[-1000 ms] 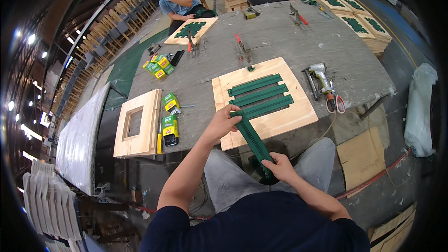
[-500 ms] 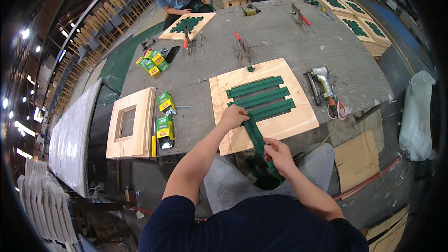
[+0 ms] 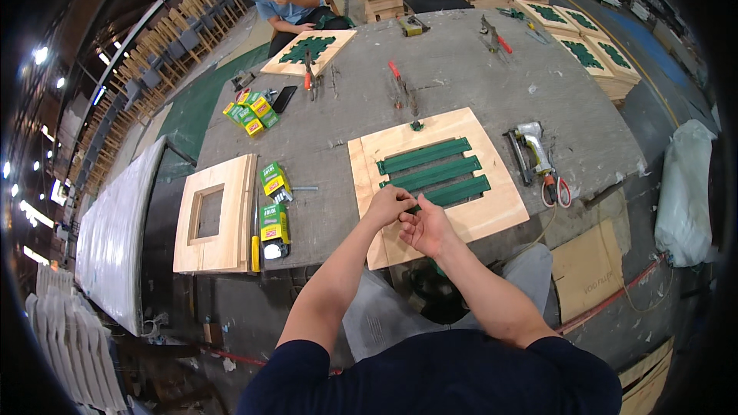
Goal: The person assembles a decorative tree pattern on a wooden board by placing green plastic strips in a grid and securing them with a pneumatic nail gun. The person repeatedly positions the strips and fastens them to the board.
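A light wooden frame panel lies at the table's near edge. Three green webbing straps span its opening, side by side. At the lower left of the opening, my left hand is closed in a pinch on the end of a green webbing strap. Close against it, my right hand is turned partly palm up, its fingers curled and closed at the same strap. Most of that strap is hidden by my hands. To the right of the panel lie a staple gun and red-handled scissors.
Left of the panel are green-yellow boxes, a yellow-handled tool and stacked wooden frames. Pliers and a phone lie farther back. Across the table a person sits by another webbed panel.
My right hand has come up from the strap's hanging length to meet my left hand at the panel. The strap no longer stretches visibly between them. My view has shifted slightly.
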Demonstrator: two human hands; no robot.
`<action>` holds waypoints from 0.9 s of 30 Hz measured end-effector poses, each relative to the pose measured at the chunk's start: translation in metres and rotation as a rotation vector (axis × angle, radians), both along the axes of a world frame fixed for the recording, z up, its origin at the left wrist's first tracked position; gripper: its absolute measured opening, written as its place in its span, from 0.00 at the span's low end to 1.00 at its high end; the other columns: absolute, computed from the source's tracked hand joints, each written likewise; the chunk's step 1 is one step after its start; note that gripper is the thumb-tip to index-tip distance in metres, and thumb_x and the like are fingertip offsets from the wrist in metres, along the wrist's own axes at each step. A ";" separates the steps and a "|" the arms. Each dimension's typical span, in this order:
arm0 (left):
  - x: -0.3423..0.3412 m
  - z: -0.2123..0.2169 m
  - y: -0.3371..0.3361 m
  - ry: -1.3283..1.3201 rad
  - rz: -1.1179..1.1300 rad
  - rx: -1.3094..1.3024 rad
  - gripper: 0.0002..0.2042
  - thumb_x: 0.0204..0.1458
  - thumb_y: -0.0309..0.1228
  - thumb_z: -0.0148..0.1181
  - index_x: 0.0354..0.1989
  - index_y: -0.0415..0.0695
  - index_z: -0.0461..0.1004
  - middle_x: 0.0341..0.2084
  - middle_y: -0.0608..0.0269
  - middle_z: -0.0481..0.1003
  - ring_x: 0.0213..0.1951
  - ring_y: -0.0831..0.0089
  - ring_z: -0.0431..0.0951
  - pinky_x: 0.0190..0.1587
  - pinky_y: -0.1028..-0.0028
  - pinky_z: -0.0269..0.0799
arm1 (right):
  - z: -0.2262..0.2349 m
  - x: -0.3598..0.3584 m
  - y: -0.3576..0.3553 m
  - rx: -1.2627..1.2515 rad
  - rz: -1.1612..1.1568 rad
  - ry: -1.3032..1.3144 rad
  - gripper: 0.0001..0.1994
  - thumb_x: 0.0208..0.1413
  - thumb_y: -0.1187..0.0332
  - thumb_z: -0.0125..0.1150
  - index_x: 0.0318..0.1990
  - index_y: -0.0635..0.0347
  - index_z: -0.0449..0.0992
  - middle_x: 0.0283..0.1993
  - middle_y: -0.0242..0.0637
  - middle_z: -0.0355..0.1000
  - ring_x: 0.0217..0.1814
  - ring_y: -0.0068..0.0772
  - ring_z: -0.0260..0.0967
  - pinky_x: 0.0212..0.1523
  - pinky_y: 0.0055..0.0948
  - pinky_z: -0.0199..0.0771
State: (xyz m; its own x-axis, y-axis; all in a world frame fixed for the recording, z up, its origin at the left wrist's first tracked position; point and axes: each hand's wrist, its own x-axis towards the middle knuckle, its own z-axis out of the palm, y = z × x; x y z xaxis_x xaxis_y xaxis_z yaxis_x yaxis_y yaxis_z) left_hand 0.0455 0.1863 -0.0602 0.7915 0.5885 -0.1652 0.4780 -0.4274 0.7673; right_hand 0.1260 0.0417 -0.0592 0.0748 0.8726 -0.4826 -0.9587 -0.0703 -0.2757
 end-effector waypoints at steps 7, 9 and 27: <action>-0.008 -0.016 0.012 0.009 0.065 0.229 0.13 0.56 0.37 0.63 0.44 0.43 0.85 0.38 0.53 0.84 0.40 0.57 0.85 0.46 0.61 0.79 | -0.008 -0.015 0.014 0.143 -0.147 0.292 0.30 0.65 0.35 0.52 0.49 0.59 0.68 0.31 0.33 0.70 0.25 0.26 0.66 0.32 0.25 0.72; 0.015 -0.004 0.004 0.101 0.066 0.162 0.12 0.57 0.37 0.63 0.44 0.45 0.84 0.38 0.54 0.84 0.40 0.58 0.85 0.45 0.61 0.79 | -0.022 0.009 0.017 0.229 -0.144 0.366 0.31 0.65 0.35 0.53 0.50 0.59 0.69 0.31 0.35 0.70 0.25 0.26 0.65 0.32 0.25 0.72; 0.054 0.022 0.065 0.110 0.017 0.211 0.22 0.54 0.29 0.65 0.60 0.46 0.76 0.44 0.55 0.82 0.34 0.64 0.84 0.39 0.66 0.80 | -0.012 -0.014 -0.067 -0.141 0.088 -0.387 0.26 0.75 0.51 0.45 0.65 0.65 0.60 0.60 0.48 0.72 0.58 0.42 0.75 0.54 0.42 0.79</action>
